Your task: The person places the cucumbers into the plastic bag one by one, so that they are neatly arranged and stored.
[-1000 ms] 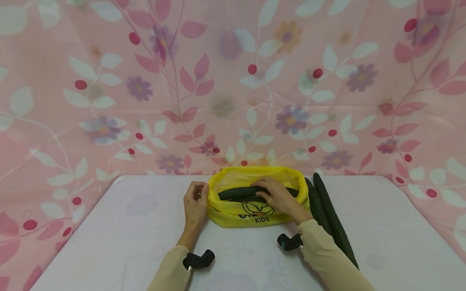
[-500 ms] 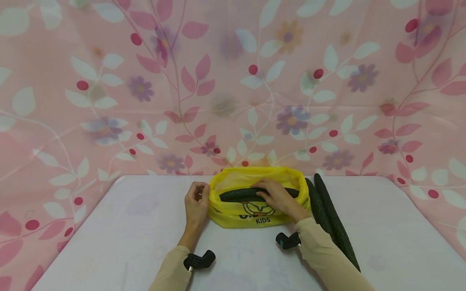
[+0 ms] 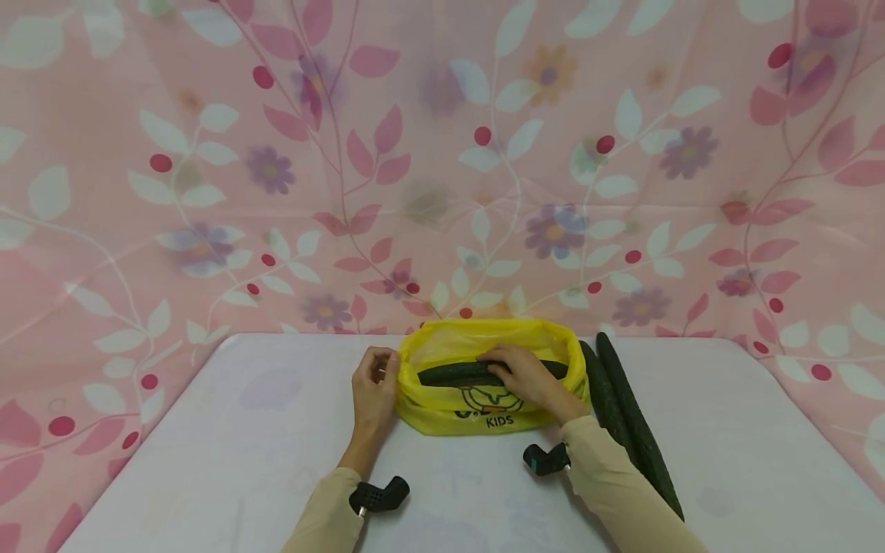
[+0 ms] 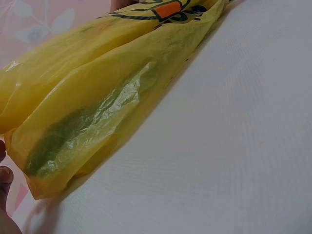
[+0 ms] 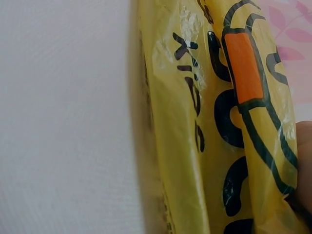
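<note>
A yellow plastic bag with a black print lies on the white table, its mouth spread wide. Inside it, a dark green cucumber lies lengthwise. My right hand reaches into the mouth and grips the cucumber from above, thumb in front. At the bag's left end, my left hand holds the rim with curled fingers. Through the thin plastic in the left wrist view, a dark green shape shows in the bag. The right wrist view has the bag's printed front, with part of the right hand at the edge.
Two more long cucumbers lie side by side on the table, right of the bag and partly behind the right sleeve. A pink floral cloth hangs behind the table. Black wrist cameras sit on both wrists.
The cucumber under my right hand has come down slightly in the bag. A dark strip below it, visible a second ago, is now hidden. Both hands keep nearly the same place.
</note>
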Motion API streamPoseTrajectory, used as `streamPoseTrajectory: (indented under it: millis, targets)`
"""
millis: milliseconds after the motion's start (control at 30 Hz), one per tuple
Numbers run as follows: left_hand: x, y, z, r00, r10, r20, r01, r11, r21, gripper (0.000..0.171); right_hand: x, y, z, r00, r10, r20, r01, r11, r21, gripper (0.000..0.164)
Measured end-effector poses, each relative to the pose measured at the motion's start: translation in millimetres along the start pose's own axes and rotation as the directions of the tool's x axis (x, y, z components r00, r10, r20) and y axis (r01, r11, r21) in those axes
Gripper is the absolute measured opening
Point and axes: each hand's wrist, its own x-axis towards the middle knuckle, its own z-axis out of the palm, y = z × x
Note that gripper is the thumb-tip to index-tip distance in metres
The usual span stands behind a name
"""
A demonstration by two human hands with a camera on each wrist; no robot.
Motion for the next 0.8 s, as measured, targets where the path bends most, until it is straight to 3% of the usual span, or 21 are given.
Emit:
streamPoseTrajectory:
  millis: [500,800]
  targets:
    - [-0.9,0.7,-0.8,1.0,-0.016,0.017,0.016,1.0,0.011,0.013,-2.5,-3.9,-2.7,0.992,0.124,-0.007,-0.124,0.992,-0.013,0.026]
    - [-0.8,0.8,-0.9,1.0,-0.008,0.014,0.008,1.0,0.012,0.012,-11.5,-5.4,-10.9,0.991,0.124,-0.043,-0.125,0.992,-0.017,0.028]
